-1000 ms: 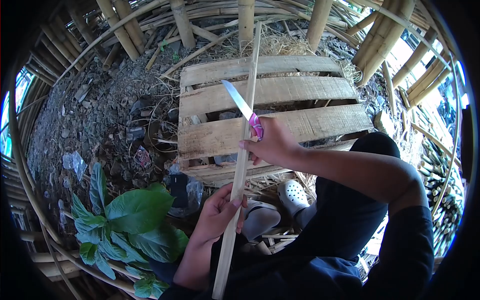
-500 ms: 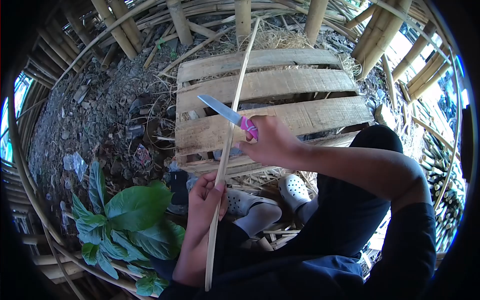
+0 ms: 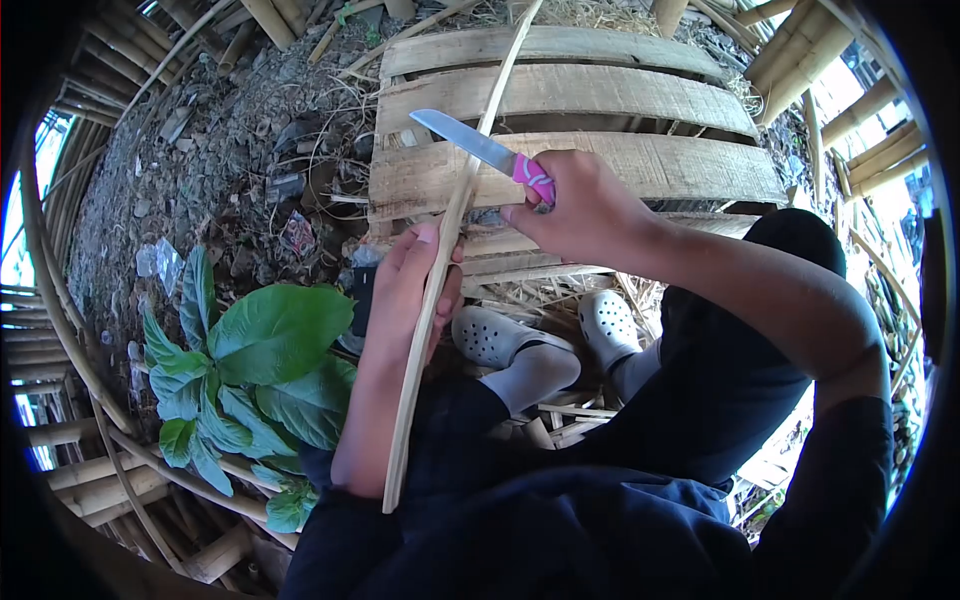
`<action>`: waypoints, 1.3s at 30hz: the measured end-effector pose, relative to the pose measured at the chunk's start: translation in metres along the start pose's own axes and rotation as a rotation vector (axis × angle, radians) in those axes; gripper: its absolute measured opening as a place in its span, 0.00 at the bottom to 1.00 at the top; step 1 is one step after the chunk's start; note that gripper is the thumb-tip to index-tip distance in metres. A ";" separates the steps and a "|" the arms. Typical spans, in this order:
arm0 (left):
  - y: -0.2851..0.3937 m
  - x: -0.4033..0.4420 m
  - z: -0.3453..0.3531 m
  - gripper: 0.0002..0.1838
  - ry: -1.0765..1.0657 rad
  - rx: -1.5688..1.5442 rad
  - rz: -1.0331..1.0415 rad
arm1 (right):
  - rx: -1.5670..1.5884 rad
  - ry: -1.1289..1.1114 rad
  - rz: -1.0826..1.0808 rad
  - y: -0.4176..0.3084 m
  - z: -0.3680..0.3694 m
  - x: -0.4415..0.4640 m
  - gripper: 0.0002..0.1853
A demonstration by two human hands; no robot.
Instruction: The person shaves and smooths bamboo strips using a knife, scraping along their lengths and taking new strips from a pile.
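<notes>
My left hand (image 3: 408, 285) is closed around a long, pale bamboo strip (image 3: 427, 310), its thumb lying along the strip. The strip slants from my lap up past the far side of a slatted wooden pallet (image 3: 640, 165). In my right hand (image 3: 590, 205) is a knife (image 3: 470, 140) with a pink handle, the fingers wrapped round it. The knife's blade crosses the strip beyond my left hand and points to the far left. Whether the edge bites into the strip, I cannot tell.
A leafy green plant (image 3: 275, 335) grows at the left, beside stony, littered ground (image 3: 230, 180). Bamboo poles (image 3: 805, 65) stand around the edges. My feet, in pale clogs (image 3: 608, 320), rest just before the pallet.
My left hand has moved up the view, closer to the knife. The strip's near end has come up with it. The view has tilted down, so the pallet sits higher.
</notes>
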State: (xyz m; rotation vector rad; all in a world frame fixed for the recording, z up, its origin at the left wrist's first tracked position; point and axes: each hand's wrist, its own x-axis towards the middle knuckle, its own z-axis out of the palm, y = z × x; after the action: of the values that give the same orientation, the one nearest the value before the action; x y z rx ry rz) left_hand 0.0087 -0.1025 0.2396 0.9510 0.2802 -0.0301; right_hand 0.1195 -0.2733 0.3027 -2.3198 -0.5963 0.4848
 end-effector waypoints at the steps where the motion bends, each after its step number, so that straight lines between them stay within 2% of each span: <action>1: 0.001 0.001 -0.001 0.17 0.013 0.086 -0.001 | -0.004 0.000 0.001 0.000 0.000 -0.001 0.14; 3: 0.001 0.005 -0.012 0.23 -0.038 0.291 -0.014 | -0.008 0.025 -0.005 0.000 -0.001 -0.002 0.14; 4: 0.000 0.005 -0.015 0.23 -0.046 0.290 -0.011 | -0.013 0.032 -0.004 0.004 0.000 -0.001 0.14; 6: -0.001 0.003 -0.018 0.25 -0.170 0.513 0.019 | -0.097 0.075 -0.099 0.012 0.004 0.001 0.16; 7: 0.004 0.002 -0.026 0.26 -0.231 0.501 -0.048 | -0.105 0.078 -0.080 0.010 0.004 0.000 0.16; 10: 0.008 -0.001 -0.033 0.29 -0.343 0.595 0.019 | -0.081 0.068 -0.091 0.007 0.004 -0.003 0.16; 12: 0.014 -0.004 -0.036 0.27 -0.406 0.636 -0.006 | -0.068 0.062 -0.102 0.005 0.002 -0.005 0.15; 14: 0.025 -0.008 -0.030 0.23 -0.453 0.588 -0.335 | -0.074 -0.003 -0.125 0.003 0.000 -0.007 0.16; 15: 0.023 -0.004 -0.033 0.18 -0.522 0.572 -0.361 | -0.074 -0.039 -0.122 0.001 -0.002 -0.009 0.15; 19: 0.001 0.008 -0.053 0.15 -0.667 0.507 -0.278 | -0.070 0.035 -0.267 0.016 0.012 -0.005 0.14; 21: -0.003 0.012 -0.059 0.14 -0.732 0.228 -0.231 | -0.105 0.044 -0.294 0.020 0.013 -0.004 0.14; 22: -0.005 0.015 -0.061 0.14 -0.735 0.233 -0.226 | -0.137 0.049 -0.322 0.020 0.013 -0.004 0.13; 24: -0.010 0.020 -0.069 0.15 -0.966 -0.017 -0.245 | -0.125 0.041 -0.297 0.019 0.012 -0.004 0.14; 26: -0.021 0.020 -0.087 0.16 -1.033 0.051 -0.282 | -0.053 -0.015 -0.191 0.012 0.005 -0.006 0.14; 28: -0.027 0.019 -0.092 0.16 -1.147 -0.067 -0.487 | -0.042 -0.027 -0.138 0.005 0.001 -0.006 0.16; 30: -0.026 0.019 -0.083 0.16 -1.170 -0.056 -0.511 | -0.012 -0.146 -0.064 0.002 -0.002 -0.005 0.18; 32: -0.028 0.014 -0.070 0.15 -1.183 -0.055 -0.544 | -0.036 -0.148 -0.066 -0.005 -0.005 -0.005 0.18; 34: -0.034 0.011 -0.060 0.15 -1.106 -0.059 -0.508 | 0.229 -0.403 0.193 -0.014 -0.012 -0.007 0.17; 35: -0.035 0.010 -0.049 0.14 -1.087 -0.191 -0.456 | 0.229 -0.403 0.192 -0.009 -0.006 -0.006 0.17; 36: -0.032 0.008 -0.045 0.14 -1.088 -0.190 -0.454 | 0.305 -0.376 0.150 0.001 0.006 -0.004 0.18; 38: -0.025 0.003 -0.039 0.14 -0.909 -0.021 -0.418 | 0.382 -0.351 0.111 -0.001 0.008 -0.002 0.20; 39: -0.021 0.003 -0.039 0.14 -0.907 -0.022 -0.422 | 0.354 -0.318 0.109 -0.002 0.008 -0.001 0.19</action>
State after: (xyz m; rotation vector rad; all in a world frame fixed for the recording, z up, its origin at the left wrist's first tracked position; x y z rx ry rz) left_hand -0.0003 -0.0826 0.2011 0.7574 -0.3647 -0.8222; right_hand 0.1144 -0.2684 0.2981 -1.9575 -0.4852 0.9429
